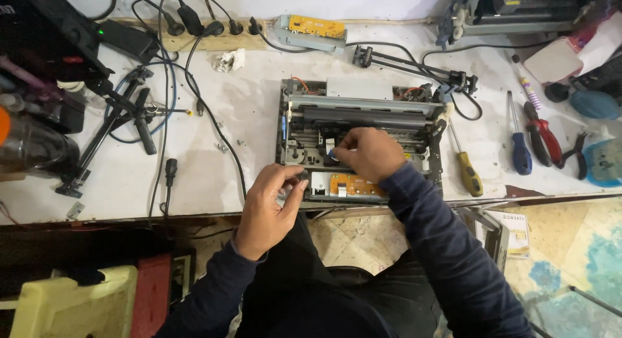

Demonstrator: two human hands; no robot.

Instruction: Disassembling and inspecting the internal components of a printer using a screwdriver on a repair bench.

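both hands [269, 205] [369, 153] work inside the opened printer [363, 111].

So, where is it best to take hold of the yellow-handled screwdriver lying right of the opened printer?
Probably by its yellow handle, from above or the right. The screwdriver lies flat, thin shaft toward the printer, and the thick handle points to the table edge, clear of other tools.

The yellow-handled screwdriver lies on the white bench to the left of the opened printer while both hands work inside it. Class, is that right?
Not quite. The yellow-handled screwdriver lies to the right of the opened printer, not the left, as the head view shows. The rest holds: left hand and right hand are both at the printer.
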